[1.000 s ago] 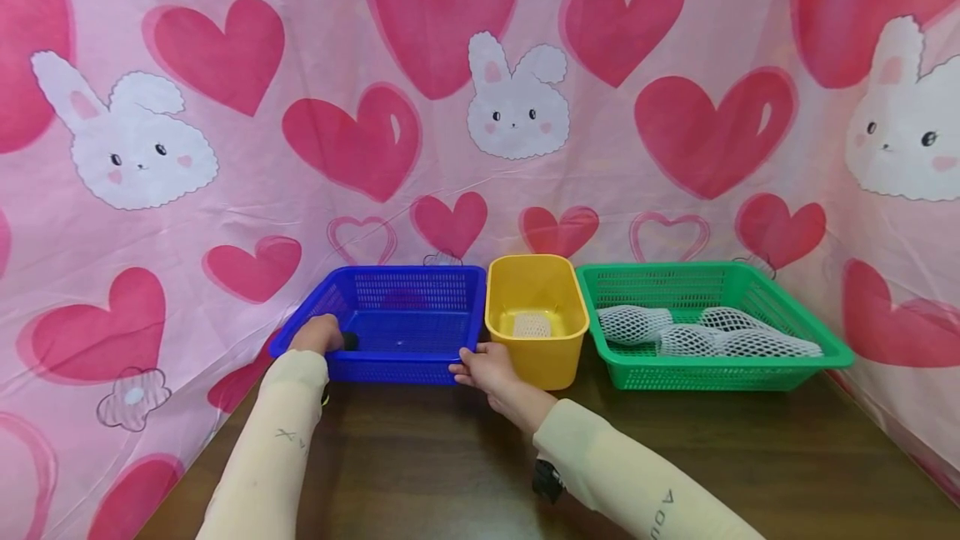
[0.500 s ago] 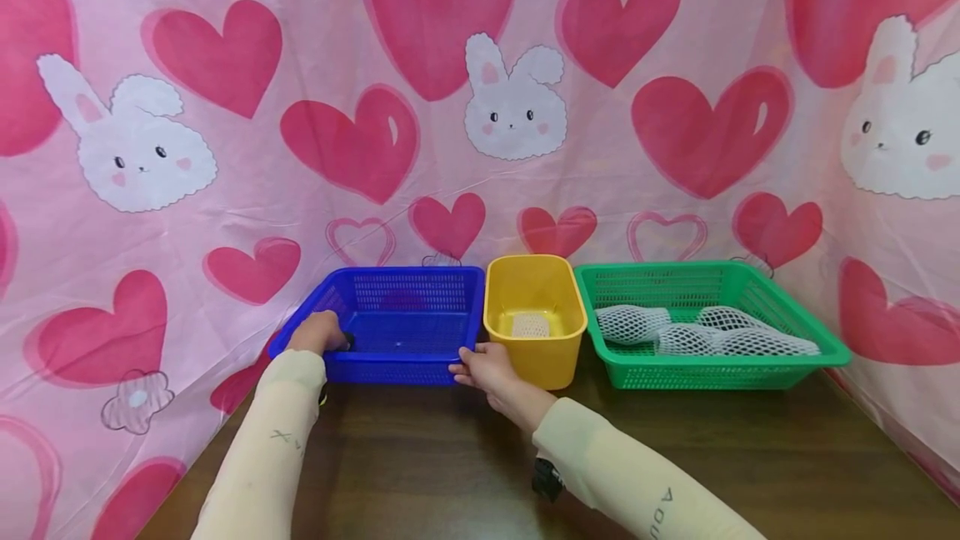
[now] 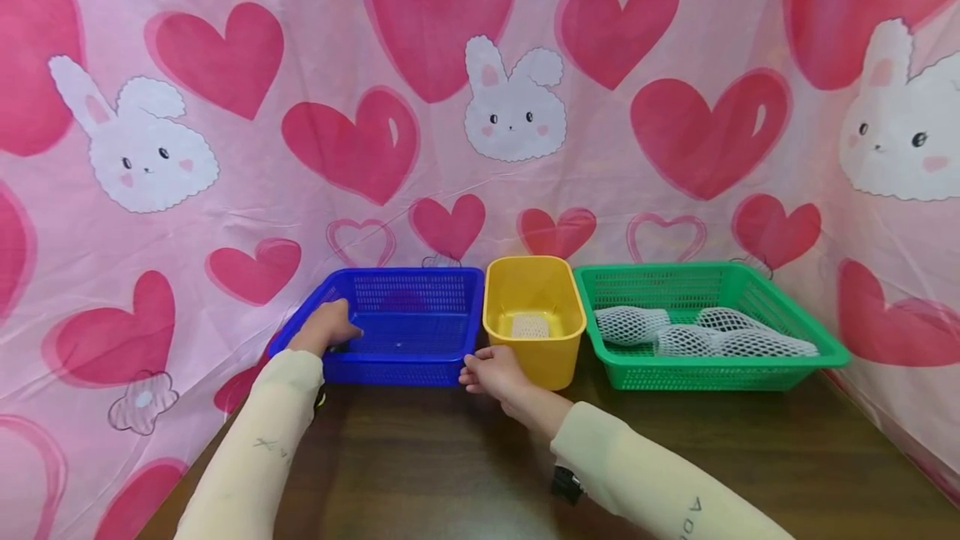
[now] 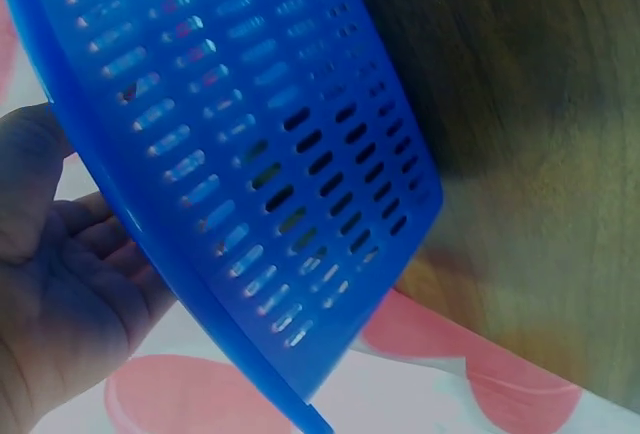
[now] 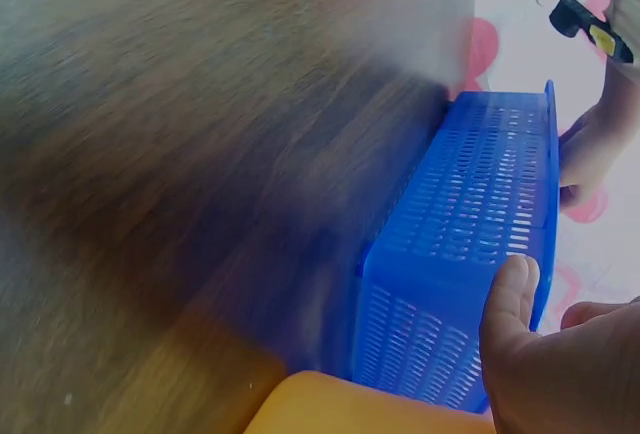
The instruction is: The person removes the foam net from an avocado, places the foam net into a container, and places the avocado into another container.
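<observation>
My left hand [image 3: 327, 325] is over the front left part of the blue basket [image 3: 405, 369]. In the left wrist view its thumb and fingers are apart and relaxed beyond the rim, holding nothing visible. A dark green patch [image 4: 266, 176] shows through the basket's slots; what it belongs to is mostly hidden. My right hand [image 3: 495, 373] is at the basket's front right corner, in front of the yellow bin [image 3: 543, 361]. Seen from the right wrist, its fingers [image 5: 512, 289] are fairly straight beside the corner, and the thumb stands apart. Whether they touch the plastic I cannot tell.
A small piece of white foam netting [image 3: 530, 325] lies in the yellow bin. To the right, the green basket [image 3: 720, 375] holds several items in white foam net sleeves [image 3: 633, 325]. All three containers stand side by side on the brown wooden table [image 3: 420, 465], before a heart-and-rabbit cloth [image 3: 330, 48].
My left hand has risen a little and shifted right, its fingers coming off a dark object in the blue basket. My right hand has drawn slightly right, its fingers loosening from the corner.
</observation>
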`<act>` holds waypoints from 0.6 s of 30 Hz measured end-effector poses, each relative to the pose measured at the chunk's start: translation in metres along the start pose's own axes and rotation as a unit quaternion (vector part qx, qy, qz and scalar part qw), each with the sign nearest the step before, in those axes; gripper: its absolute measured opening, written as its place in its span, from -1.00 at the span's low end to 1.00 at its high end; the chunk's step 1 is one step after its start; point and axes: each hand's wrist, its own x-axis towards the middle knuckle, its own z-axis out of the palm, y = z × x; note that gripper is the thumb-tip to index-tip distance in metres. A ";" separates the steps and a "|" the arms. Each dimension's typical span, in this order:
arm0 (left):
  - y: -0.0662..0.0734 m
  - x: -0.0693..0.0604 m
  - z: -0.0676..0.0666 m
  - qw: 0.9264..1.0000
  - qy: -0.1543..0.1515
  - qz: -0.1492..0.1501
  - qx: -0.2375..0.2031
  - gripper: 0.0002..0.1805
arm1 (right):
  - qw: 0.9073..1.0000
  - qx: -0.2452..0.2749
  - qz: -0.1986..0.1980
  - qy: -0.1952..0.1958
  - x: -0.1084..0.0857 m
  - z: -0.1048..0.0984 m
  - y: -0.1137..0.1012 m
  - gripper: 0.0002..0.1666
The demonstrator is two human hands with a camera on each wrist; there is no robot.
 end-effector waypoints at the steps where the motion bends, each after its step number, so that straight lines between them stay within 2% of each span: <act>1: 0.000 0.000 0.000 1.000 0.008 0.008 -0.002 -0.35 | 1.000 -0.004 -0.002 -0.007 -0.002 -0.002 -0.001 -0.79; 5: 0.004 -0.007 0.001 0.999 0.039 0.032 -0.016 -0.31 | 0.999 -0.027 -0.016 -0.035 -0.008 -0.011 -0.004 -0.78; 11: 0.018 -0.019 -0.001 0.996 0.066 0.048 -0.039 -0.37 | 0.995 -0.063 -0.027 -0.066 -0.017 -0.031 -0.019 -0.74; 18: 0.028 -0.023 -0.004 0.989 0.100 0.081 -0.070 -0.41 | 0.993 -0.085 -0.048 -0.070 -0.024 -0.062 -0.039 -0.79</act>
